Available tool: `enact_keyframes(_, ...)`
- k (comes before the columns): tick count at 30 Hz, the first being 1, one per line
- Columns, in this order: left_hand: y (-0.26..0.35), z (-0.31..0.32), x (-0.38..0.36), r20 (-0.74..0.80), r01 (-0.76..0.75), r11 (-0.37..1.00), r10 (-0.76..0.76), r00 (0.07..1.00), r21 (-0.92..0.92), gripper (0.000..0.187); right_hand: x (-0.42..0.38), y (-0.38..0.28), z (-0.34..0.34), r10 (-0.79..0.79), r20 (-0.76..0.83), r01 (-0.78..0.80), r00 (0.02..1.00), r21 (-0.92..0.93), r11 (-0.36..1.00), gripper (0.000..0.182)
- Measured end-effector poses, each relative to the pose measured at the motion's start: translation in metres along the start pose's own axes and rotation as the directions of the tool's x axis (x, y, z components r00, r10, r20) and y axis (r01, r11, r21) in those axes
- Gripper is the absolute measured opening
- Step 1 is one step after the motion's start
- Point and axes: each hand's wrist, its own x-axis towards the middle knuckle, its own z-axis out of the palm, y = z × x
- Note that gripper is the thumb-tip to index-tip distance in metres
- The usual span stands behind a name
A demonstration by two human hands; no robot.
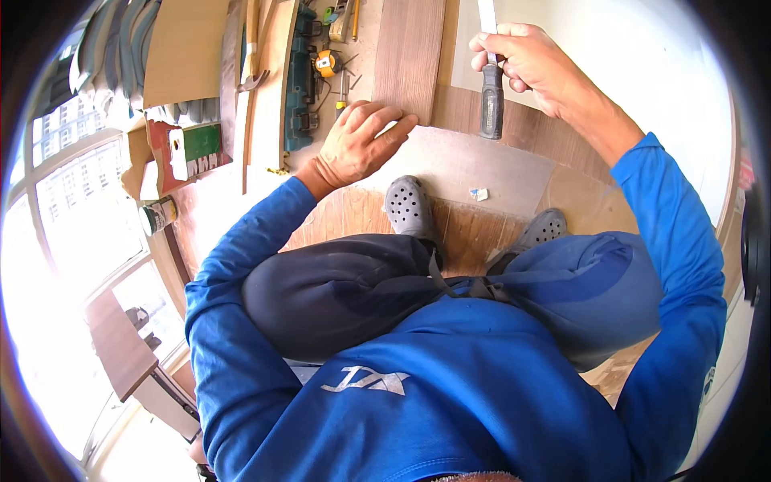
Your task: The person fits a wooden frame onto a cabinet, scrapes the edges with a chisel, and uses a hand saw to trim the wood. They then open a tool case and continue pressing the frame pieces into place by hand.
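My right hand [530, 64] is closed around a tool with a black handle [491, 104] and a flat metal blade [487, 16]. The fingers hold it where blade meets handle; the handle points toward me, and the blade's tip is out of view. A brown wood-grain plank [408, 56] lies lengthwise in front of me. At its near left corner, my left hand [365, 143] bends its fingers over the edge, hiding that corner. Under the tool runs a darker wood-grain strip [530, 120], set across the floor.
Left of the plank lie a tape measure [328, 63], a screwdriver [342, 92], a green toolbox [302, 88] and a hammer [254, 79]. A torn green-and-red box [193, 151] and a can [158, 215] stand farther left. A small scrap [479, 194] lies near my grey clogs [409, 207].
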Motion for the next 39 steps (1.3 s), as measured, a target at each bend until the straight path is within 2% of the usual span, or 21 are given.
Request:
enact_keyframes(6,0.001,-0.002,-0.003,-0.005,-0.019,1.0,0.019,1.0,-0.013,0.049,-0.002,0.0,0.003,0.024,-0.028,-0.025,0.999,-0.02,0.999,0.027)
enact_keyframes(9,0.001,-0.002,-0.003,0.007,-0.03,1.0,0.03,1.0,0.0,0.049,-0.004,-0.004,0.008,0.025,0.014,-0.024,1.0,-0.05,0.998,0.027)
enact_keyframes(12,0.0,0.0,-0.005,0.008,-0.036,0.999,0.036,0.999,0.003,0.049,-0.009,-0.008,0.011,0.012,-0.011,-0.012,1.0,-0.018,1.0,0.021)
enact_keyframes(20,0.001,0.0,-0.004,0.007,-0.035,0.999,0.035,0.999,0.007,0.053,-0.004,0.0,0.014,0.025,0.017,-0.024,1.0,-0.048,0.999,0.025)
enact_keyframes(25,0.005,0.0,-0.003,-0.006,-0.002,1.0,0.001,1.0,-0.018,0.057,-0.005,0.004,0.014,0.029,0.039,-0.026,0.999,-0.067,0.997,0.025)
enact_keyframes(28,0.008,0.001,-0.004,0.034,0.01,1.0,-0.009,0.999,-0.015,0.055,-0.006,0.005,0.013,0.027,0.032,-0.025,0.999,-0.072,0.997,0.025)
enact_keyframes(36,0.012,0.0,0.003,0.002,0.088,0.993,-0.088,0.996,-0.078,0.054,-0.012,0.0,0.015,0.013,0.06,-0.009,0.998,-0.078,0.997,0.025)
enact_keyframes(39,0.014,-0.001,0.002,0.011,0.094,0.991,-0.094,0.996,-0.092,0.052,-0.018,-0.003,0.017,0.014,0.057,-0.005,0.998,-0.152,0.988,0.02)
